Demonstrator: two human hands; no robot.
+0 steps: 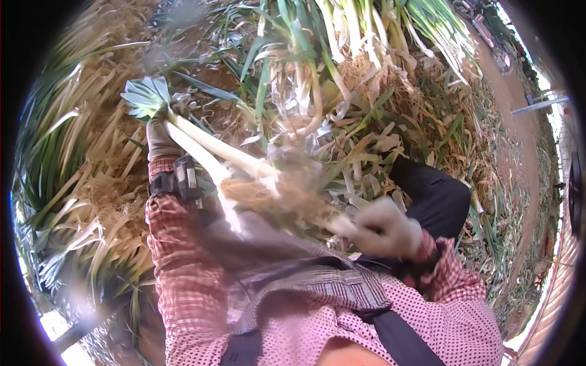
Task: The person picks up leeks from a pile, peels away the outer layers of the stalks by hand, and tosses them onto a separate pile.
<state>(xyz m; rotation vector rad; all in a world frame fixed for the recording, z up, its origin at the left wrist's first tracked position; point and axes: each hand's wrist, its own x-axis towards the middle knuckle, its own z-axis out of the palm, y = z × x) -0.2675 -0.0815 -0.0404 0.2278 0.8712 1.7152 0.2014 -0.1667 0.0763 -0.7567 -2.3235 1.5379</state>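
My left hand, in a pale glove with dark fingertips, is closed around the upper part of some leeks. Their green cut tops stick out beyond the fingers, and the white stems slant down to the right, ending in brown stringy roots above my lap. To the right of the roots, my right hand is gloved and blurred by motion. Its fingers are curled together around something pale that I cannot make out.
Rows of leeks lie along the left. More leeks lie at the top, roots toward me. Stripped leaves litter the ground ahead. My bent knee is at the right. Beyond it runs a dirt strip.
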